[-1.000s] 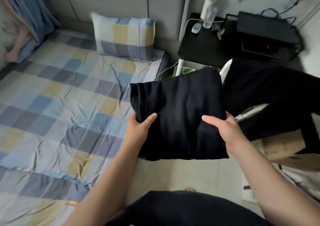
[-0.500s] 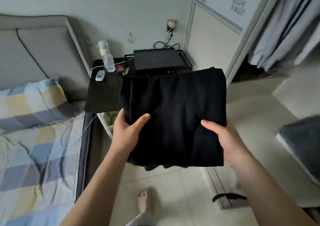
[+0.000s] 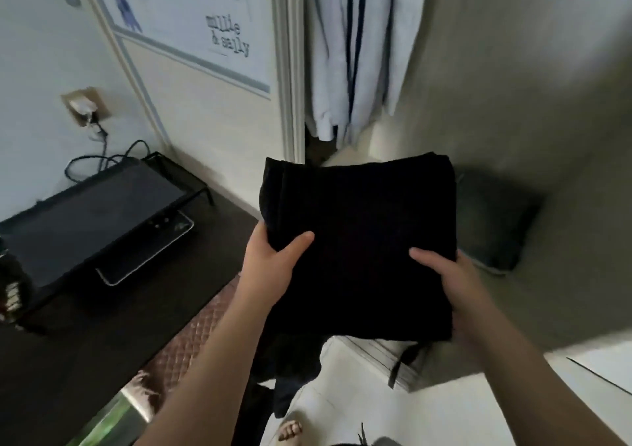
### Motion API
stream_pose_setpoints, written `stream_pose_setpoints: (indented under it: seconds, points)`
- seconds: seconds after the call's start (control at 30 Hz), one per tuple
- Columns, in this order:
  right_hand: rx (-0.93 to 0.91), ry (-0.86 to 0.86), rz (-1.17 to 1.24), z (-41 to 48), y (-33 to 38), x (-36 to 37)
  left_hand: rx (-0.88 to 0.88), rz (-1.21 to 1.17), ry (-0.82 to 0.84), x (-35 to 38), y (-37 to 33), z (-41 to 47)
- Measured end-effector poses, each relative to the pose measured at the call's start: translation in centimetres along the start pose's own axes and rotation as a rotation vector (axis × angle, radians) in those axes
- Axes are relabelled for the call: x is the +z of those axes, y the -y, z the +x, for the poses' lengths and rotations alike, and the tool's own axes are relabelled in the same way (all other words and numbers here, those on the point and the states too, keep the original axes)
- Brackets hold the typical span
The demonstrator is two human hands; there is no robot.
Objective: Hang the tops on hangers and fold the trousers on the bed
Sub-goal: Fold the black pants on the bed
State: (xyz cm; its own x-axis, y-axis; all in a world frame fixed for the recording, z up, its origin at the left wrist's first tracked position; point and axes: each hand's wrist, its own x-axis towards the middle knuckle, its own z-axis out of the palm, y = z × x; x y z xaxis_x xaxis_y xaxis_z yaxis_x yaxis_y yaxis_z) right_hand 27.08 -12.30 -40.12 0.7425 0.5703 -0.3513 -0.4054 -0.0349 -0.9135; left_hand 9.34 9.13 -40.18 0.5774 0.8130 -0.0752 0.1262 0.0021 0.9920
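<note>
Head: trousers (image 3: 362,220) between left hand (image 3: 273,261), right hand (image 3: 449,280)

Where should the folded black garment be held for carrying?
Hold the folded black garment by its near corners, one per side: left hand and right hand, thumbs on top, fingers beneath. It is a flat layered square; a one-corner pinch would probably let the layers fall open.

Folded trousers (image 3: 359,240) black; hanging garment (image 3: 355,52) white, navy stripes; side table (image 3: 136,309) dark brown.

left hand (image 3: 273,264), right hand (image 3: 449,276) partly hidden beneath folded trousers (image 3: 359,220)
</note>
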Motion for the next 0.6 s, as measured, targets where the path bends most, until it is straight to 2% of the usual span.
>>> stream_pose_setpoints:
  seconds: [0.13,0.33,0.43,0.6]
  points:
    - [0.015,-0.202,0.044,1.0,0.2,-3.9,-0.039,-0.005,0.175,5.9,1.3,4.3]
    - [0.054,-0.365,0.083,3.9,-0.4,-10.1,-0.043,0.049,0.369,15.0,2.9,9.4]
    - [0.074,-0.393,0.110,6.8,-0.7,-12.1,-0.023,0.107,0.376,18.5,3.7,11.5]
    - [0.040,-0.500,0.107,13.1,-0.8,-13.0,0.010,0.241,0.264,22.5,5.0,14.4]
